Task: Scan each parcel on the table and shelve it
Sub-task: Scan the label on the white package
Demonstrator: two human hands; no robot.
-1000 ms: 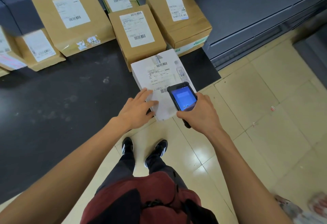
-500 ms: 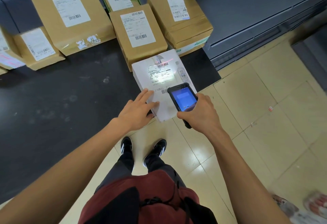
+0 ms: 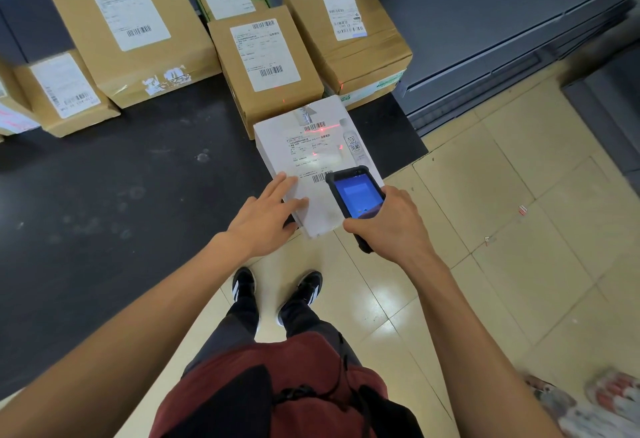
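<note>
- Right hand (image 3: 388, 226): fingers wrapped round handheld scanner (image 3: 355, 197), red beam on label.
- Left hand (image 3: 266, 217): fingers flat, steadying white parcel (image 3: 311, 160) at counter (image 3: 104, 212) near edge.
- Step: scanning; next, likely lift and shelve.
- Far: brown boxes (image 3: 266, 63), unshelved.

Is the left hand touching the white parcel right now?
Touching. The head view shows the left hand with straight fingers lying flat on the white parcel.

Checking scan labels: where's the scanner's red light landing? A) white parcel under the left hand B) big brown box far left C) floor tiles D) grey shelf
A: red marks lie across the label of the white parcel, which the left hand touches while the right hand holds the scanner over it.
</note>
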